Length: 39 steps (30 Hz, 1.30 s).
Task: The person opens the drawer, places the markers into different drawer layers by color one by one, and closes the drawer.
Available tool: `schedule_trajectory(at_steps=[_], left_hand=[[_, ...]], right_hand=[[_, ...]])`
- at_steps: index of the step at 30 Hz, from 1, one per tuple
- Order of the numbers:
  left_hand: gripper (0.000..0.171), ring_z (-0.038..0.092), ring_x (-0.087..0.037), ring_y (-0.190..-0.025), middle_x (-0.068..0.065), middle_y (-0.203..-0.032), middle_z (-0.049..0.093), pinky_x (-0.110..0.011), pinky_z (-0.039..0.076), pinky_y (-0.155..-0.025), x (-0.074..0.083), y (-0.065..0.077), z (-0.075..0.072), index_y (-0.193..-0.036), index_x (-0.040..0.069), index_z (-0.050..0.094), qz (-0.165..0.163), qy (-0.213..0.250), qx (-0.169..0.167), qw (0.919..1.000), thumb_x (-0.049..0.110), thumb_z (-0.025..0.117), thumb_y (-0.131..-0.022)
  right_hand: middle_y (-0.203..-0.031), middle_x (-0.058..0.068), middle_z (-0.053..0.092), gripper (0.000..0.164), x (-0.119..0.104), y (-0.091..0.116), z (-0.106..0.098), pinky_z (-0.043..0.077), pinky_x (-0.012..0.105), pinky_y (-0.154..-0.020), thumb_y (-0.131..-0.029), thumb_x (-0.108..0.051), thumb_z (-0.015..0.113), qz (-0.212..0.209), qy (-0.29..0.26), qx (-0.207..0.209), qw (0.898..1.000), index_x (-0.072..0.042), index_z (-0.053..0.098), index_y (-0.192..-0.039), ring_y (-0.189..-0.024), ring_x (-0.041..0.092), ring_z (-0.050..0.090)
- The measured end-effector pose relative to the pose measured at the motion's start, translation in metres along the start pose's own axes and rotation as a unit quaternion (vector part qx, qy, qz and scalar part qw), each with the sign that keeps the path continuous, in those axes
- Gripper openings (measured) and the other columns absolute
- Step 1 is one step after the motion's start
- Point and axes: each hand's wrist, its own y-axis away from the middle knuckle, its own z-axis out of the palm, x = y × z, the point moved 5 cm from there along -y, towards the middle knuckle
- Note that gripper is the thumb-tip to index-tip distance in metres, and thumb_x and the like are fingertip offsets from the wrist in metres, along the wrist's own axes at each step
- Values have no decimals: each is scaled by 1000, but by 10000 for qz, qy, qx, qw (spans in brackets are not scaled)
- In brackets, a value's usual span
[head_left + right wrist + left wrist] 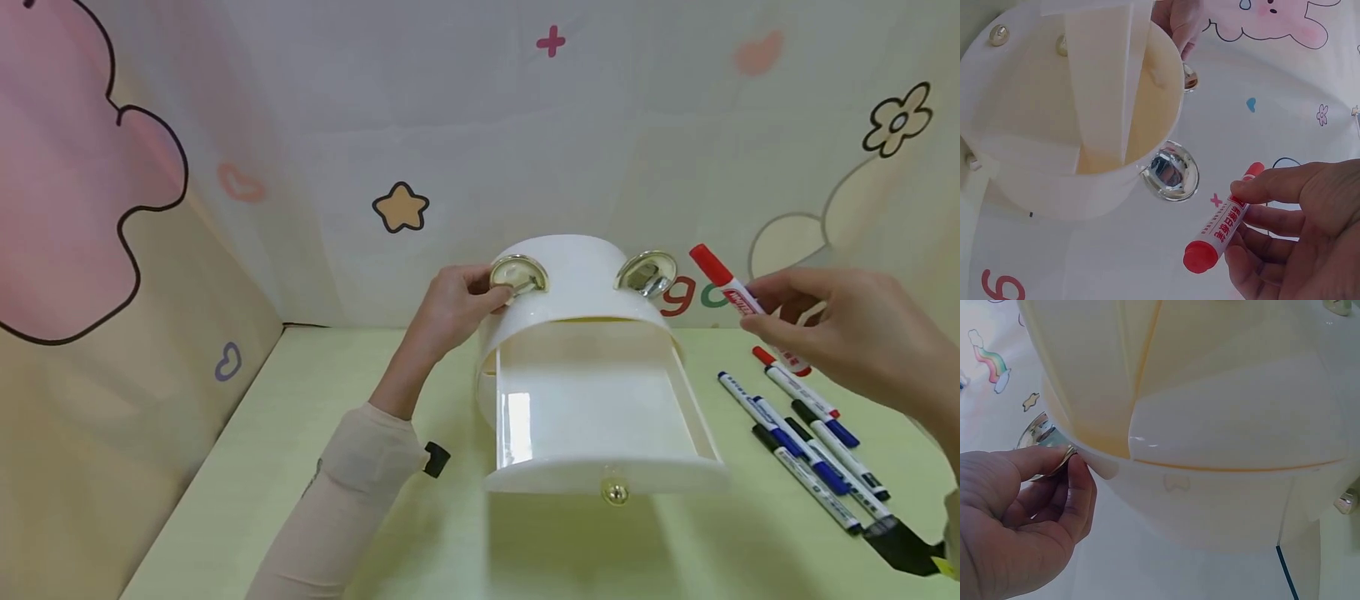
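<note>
A white rounded storage box (573, 271) with two shiny gold ears stands on the table, its upper drawer (600, 392) pulled out and bare inside. At the drawer's front is a gold knob (615, 492). My left hand (459, 307) pinches the left ear (519, 268) between thumb and fingers; the left wrist view shows this ear (1038, 434) partly hidden by the fingers. To the right of the box, my right hand (862, 329) holds a red-capped whiteboard marker (712, 265) in the air, near the right ear (647, 273). The marker (1225, 222) is gripped around its white barrel.
Several whiteboard markers (813, 479) with black, blue and red caps lie loosely grouped on the pale green table (405, 533), right of the box. Behind stands a backdrop (450, 100) printed with cartoon shapes. A black strap piece (437, 459) sticks out at the left sleeve.
</note>
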Motion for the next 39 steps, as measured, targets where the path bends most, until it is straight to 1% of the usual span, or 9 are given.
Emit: schedule_trajectory(at_steps=[5, 9, 13, 18, 21, 24, 29, 34, 39], left_hand=[[12, 64, -14, -82, -4, -89, 71, -25, 47, -73, -1, 0, 1, -101, 3, 76, -41, 36, -49, 10000, 12, 69, -96], [14, 66, -15, -85, -6, -93, 72, -25, 49, -75, 0, 0, 1, -104, 3, 76, -57, 99, -86, 9999, 12, 69, -97], [15, 66, -15, -85, -6, -94, 72, -25, 49, -75, 0, 0, 0, -106, 2, 76, -65, 105, -67, 9999, 12, 68, -97], [14, 66, -15, -84, -6, -91, 72, -25, 48, -73, -1, -1, -1, -103, 2, 76, -49, 32, -26, 10000, 12, 69, -96], [14, 66, -16, -84, -7, -93, 72, -25, 49, -74, 0, -1, 0, -104, 1, 76, -54, 67, -45, 10000, 12, 69, -96], [16, 67, -17, -86, -8, -96, 72, -25, 50, -75, 0, 0, 1, -107, 0, 76, -114, 117, -85, 9998, 11, 69, -97], [17, 67, -17, -86, -9, -97, 72, -25, 49, -75, -2, 0, 3, -110, 0, 75, -147, 134, -71, 9998, 10, 69, -97], [15, 66, -17, -84, -8, -94, 72, -26, 50, -75, -2, 0, 3, -106, 1, 76, -126, 92, -40, 9999, 11, 70, -97], [19, 69, -18, -88, -9, -98, 73, -29, 55, -82, -2, -1, 3, -112, 0, 75, -166, 190, -84, 9996, 12, 70, -98]], right_hand=[[-79, -1, 64, 23, -13, 6, -2, 48, 22, -51, -89, -8, 81, -291, 29, 203, 9994, -2, 75, -111, -64, 11, 57], [-78, -1, 64, 22, -25, 12, -2, 44, 22, -48, -87, -5, 83, -633, 27, 345, 9974, -6, 76, -108, -59, 8, 57], [-79, -5, 64, 24, -37, 15, 0, 45, 19, -51, -85, -5, 84, -960, 69, 412, 9945, -10, 77, -107, -62, 5, 56], [-79, -11, 63, 24, -50, 15, 7, 46, 19, -58, -85, -7, 84, -1326, 95, 348, 9905, -18, 77, -105, -67, 4, 55], [-79, -15, 61, 22, -56, 17, 13, 46, 22, -56, -86, -10, 84, -1456, 134, 272, 9889, -21, 76, -104, -67, 2, 55], [-80, -18, 62, 23, -62, 18, 20, 47, 23, -57, -86, -10, 84, -1632, -30, 223, 9863, -22, 76, -104, -69, 1, 55], [-81, -18, 63, 25, -71, 16, 32, 50, 23, -59, -85, -7, 85, -1783, -563, -101, 9823, -23, 77, -102, -73, 4, 57], [-83, -17, 63, 22, -73, 14, 44, 49, 24, -61, -86, -9, 84, -1551, -648, -578, 9841, -19, 77, -105, -76, 6, 58], [-84, -16, 64, 20, -72, 14, 55, 48, 25, -60, -88, -11, 84, -1416, -834, -937, 9819, -17, 77, -105, -77, 8, 58]])
